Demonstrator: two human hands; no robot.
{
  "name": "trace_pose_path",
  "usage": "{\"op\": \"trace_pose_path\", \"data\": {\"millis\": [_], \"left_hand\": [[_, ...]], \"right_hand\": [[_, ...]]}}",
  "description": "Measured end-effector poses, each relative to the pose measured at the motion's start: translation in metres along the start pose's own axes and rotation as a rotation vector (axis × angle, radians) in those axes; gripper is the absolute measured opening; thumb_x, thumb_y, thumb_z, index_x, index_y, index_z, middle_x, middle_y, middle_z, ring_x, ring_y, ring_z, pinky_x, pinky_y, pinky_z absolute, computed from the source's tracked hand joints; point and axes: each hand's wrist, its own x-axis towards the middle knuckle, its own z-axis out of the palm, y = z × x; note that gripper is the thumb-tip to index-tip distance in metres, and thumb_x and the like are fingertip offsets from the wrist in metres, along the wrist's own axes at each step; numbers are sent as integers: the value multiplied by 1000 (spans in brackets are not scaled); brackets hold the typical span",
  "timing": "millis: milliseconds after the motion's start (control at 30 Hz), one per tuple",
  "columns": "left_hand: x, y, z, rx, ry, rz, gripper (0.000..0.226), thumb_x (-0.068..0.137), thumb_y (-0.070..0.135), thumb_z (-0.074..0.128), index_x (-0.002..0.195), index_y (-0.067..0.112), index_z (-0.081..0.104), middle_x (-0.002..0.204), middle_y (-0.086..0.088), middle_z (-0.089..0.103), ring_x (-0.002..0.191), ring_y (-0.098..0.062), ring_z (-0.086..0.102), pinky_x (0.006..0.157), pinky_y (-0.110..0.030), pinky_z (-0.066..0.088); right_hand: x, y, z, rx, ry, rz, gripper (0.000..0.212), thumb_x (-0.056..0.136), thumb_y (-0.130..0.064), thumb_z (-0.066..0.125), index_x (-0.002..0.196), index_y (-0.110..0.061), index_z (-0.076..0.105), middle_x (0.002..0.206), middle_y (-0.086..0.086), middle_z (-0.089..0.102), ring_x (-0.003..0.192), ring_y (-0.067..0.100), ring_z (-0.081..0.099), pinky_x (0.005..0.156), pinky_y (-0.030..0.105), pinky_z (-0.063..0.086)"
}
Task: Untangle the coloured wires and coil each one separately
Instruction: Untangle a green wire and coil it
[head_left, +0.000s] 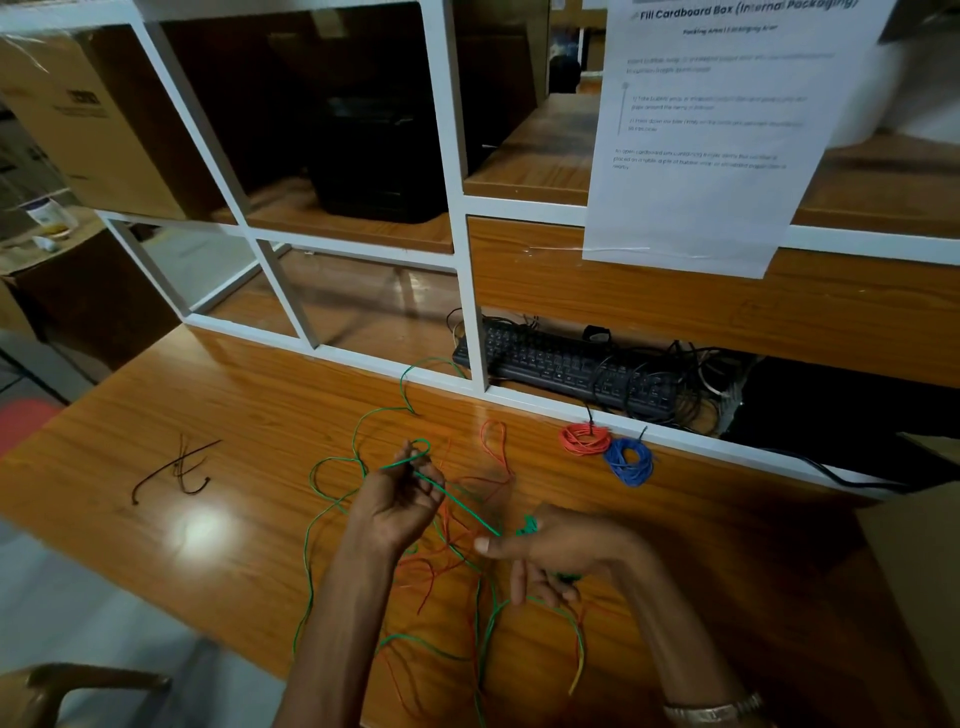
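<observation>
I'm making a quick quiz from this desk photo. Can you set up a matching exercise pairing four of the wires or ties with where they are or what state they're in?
Column one:
1. thin green wire
2. coiled blue wire
3. coiled orange-red wire
4. black cable ties

Column two:
A. loose on the desk's left side
B. bundled, nearest the black keyboard
C. stretched between the left hand and right hand
D. bundled, right of the other coil

Pairs: 1-C, 2-D, 3-B, 4-A
</observation>
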Motion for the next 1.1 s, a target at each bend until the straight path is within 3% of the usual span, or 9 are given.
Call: {"op": "trace_pose_path", "data": {"millis": [233, 433, 567, 667, 767, 833, 967, 1033, 1100], "left_hand": [[4, 7, -16, -146, -2, -41, 25, 77, -12, 44, 86, 5, 59, 65, -2, 51, 51, -11, 45, 40, -19, 43], [6, -1, -1, -194, 79, -48, 25, 104, 9, 61, 80, 10, 67, 60, -3, 62, 62, -7, 60, 42, -24, 55], [4, -4, -11, -169, 61, -75, 15, 95, 1, 68, 81, 3, 73, 66, -4, 61, 68, -7, 60, 47, -28, 59], [0, -6, -23, -104, -27, -95, 39, 50, -20, 90, 79, 0, 72, 65, -6, 63, 46, -13, 62, 42, -25, 55], [-3, -17, -27, -50, -52, -167, 11, 86, -7, 64, 96, -5, 61, 59, -6, 55, 34, -9, 43, 35, -21, 42], [0, -24, -25, -15, -53, -168, 15, 99, -1, 44, 106, -5, 58, 63, -4, 54, 36, -7, 39, 36, -21, 38], [-6, -16, -6, -1, -173, -102, 31, 88, -4, 46, 115, -9, 61, 73, -1, 54, 45, -6, 43, 43, -21, 42], [-12, -10, 9, 1, -204, -46, 41, 88, -5, 45, 126, -7, 59, 72, -1, 57, 47, -7, 43, 47, -21, 41], [-15, -6, 20, -15, -236, 3, 48, 84, -7, 52, 132, -6, 57, 71, 0, 55, 47, -7, 42, 55, -19, 37]], "right_hand": [[-12, 16, -5, 460, -295, -429, 58, 102, -47, 57, 75, 1, 76, 38, 4, 51, 23, 8, 33, 31, 21, 22], [12, 30, -11, 1195, -567, -1055, 65, 112, -39, 31, 95, 4, 77, 46, 6, 61, 31, 15, 37, 58, 20, 49], [-2, 26, -36, 1694, -130, -1151, 51, 110, -39, 43, 119, 3, 71, 72, 0, 74, 54, 6, 64, 63, 17, 50], [-13, 26, -54, 1902, 390, -1105, 45, 109, -27, 44, 138, 5, 53, 118, 9, 74, 103, 11, 72, 95, 25, 51], [-5, 32, -60, 1664, 760, -898, 34, 105, -18, 49, 134, -2, 52, 141, 17, 62, 132, 22, 60, 116, 33, 38], [7, 34, -57, 1362, 950, -658, 44, 99, -14, 59, 140, -2, 52, 148, 13, 56, 139, 19, 52, 121, 34, 33], [20, 29, -41, 637, 975, -205, 70, 98, -39, 66, 152, -3, 39, 157, 13, 45, 144, 23, 44, 120, 36, 33], [14, 25, -32, 294, 847, -49, 69, 92, -69, 57, 121, -7, 64, 118, 14, 69, 111, 24, 64, 99, 40, 47], [7, 16, -20, 144, 709, 3, 66, 87, -84, 42, 76, -20, 56, 73, 0, 56, 72, 14, 56, 74, 34, 43]]}}
